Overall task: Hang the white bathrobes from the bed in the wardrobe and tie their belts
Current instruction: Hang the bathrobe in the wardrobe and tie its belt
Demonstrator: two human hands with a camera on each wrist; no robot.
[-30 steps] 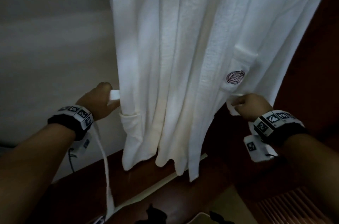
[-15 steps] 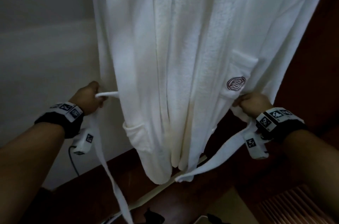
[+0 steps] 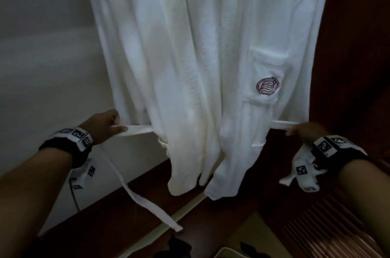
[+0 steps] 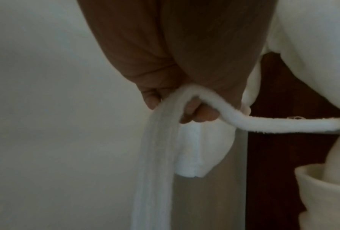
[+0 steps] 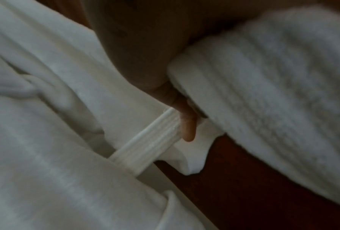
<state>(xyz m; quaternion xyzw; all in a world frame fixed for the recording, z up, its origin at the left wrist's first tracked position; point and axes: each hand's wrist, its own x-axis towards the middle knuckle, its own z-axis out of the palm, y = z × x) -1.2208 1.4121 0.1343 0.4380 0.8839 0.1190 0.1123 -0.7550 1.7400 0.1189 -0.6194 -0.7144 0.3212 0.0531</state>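
Note:
A white bathrobe hangs in front of me, with an embroidered logo on its right pocket. Its white belt runs behind the robe and comes out on both sides. My left hand grips the belt at the robe's left edge; the loose end trails down from it. In the left wrist view the belt bends over my curled fingers. My right hand grips the other belt end at the right edge. In the right wrist view the belt passes under my fingers.
A pale wall stands behind on the left. Dark wood wardrobe panels lie to the right and a dark wood base below the robe's hem. A slatted wooden surface shows at the bottom right.
Both hands have drawn the belt outward, so it now stretches level on each side of the robe. The view has dropped lower on the robe.

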